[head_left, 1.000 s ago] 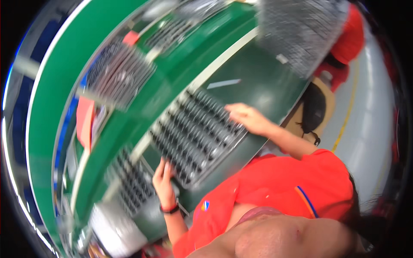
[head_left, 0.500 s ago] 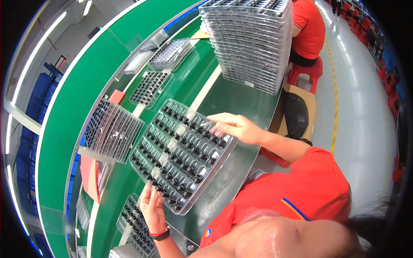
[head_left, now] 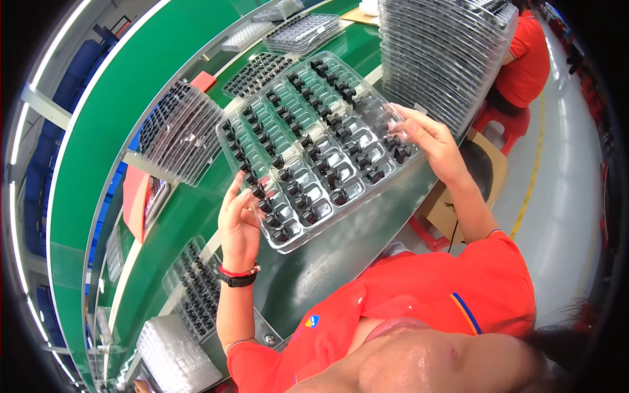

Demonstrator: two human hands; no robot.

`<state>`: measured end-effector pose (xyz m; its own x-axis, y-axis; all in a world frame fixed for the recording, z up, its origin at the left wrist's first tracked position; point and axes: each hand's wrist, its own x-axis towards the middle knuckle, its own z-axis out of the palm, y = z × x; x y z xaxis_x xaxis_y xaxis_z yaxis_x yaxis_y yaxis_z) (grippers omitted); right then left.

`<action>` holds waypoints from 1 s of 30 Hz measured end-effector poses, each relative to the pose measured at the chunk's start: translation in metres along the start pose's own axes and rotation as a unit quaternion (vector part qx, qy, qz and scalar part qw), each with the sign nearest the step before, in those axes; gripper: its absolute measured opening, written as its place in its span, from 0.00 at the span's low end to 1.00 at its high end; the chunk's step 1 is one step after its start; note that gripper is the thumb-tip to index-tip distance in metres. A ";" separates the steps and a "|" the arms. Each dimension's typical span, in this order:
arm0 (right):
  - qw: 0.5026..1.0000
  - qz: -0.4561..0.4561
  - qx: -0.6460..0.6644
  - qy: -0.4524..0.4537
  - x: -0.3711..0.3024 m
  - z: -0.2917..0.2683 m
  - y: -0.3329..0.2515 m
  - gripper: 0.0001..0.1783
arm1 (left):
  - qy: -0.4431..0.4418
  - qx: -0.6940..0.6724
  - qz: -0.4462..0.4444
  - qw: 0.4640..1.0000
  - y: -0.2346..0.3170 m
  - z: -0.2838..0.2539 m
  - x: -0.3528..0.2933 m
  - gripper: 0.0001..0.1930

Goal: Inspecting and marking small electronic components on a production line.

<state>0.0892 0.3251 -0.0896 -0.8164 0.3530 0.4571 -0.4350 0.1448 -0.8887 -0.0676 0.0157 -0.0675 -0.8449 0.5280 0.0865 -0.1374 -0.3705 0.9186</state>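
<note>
Head view shows a clear plastic tray [head_left: 372,116] in the middle, held aslant over the dark desk [head_left: 308,278]. Rows of small black parts [head_left: 308,148] sit in its cups; glare makes their exact shape difficult to see. The left hand [head_left: 240,226] grips the tray at its left edge, and the right hand [head_left: 438,145] grips the right edge, near its corner. How far the fingers reach below the tray, I cannot tell.

Behind the right hand rises a tall stack of trays [head_left: 426,69], its top cut by the upper edge of the view. It hides part of a co-worker [head_left: 529,62] in red. The right forearm covers part of a carton [head_left: 444,206]. At lower left, another filled tray [head_left: 196,288] lies partly behind the left arm, beside a whitish pile [head_left: 175,357] whose content is unclear.
</note>
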 end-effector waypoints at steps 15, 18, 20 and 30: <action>0.843 0.264 0.421 -0.204 0.109 -0.055 0.125 0.31 | 0.000 -0.017 -0.144 0.989 0.017 -0.001 0.030 0.13; 0.832 0.320 0.382 -0.243 0.128 -0.019 0.117 0.33 | 0.006 -0.008 -0.171 0.985 0.016 -0.001 0.036 0.13; 0.828 0.328 0.342 -0.299 0.137 -0.006 0.125 0.38 | 0.026 -0.020 -0.163 0.986 0.011 0.008 0.047 0.14; 0.892 0.311 0.177 -0.276 0.130 0.008 0.055 0.24 | 0.008 -0.012 -0.188 0.982 0.024 -0.020 0.085 0.20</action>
<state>-0.0440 0.3718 -0.0786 -0.9615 -0.2610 -0.0859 0.1549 -0.2564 -0.9541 -0.1532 0.0362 -0.0462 -0.7393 0.6196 -0.2637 -0.4538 -0.1691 0.8749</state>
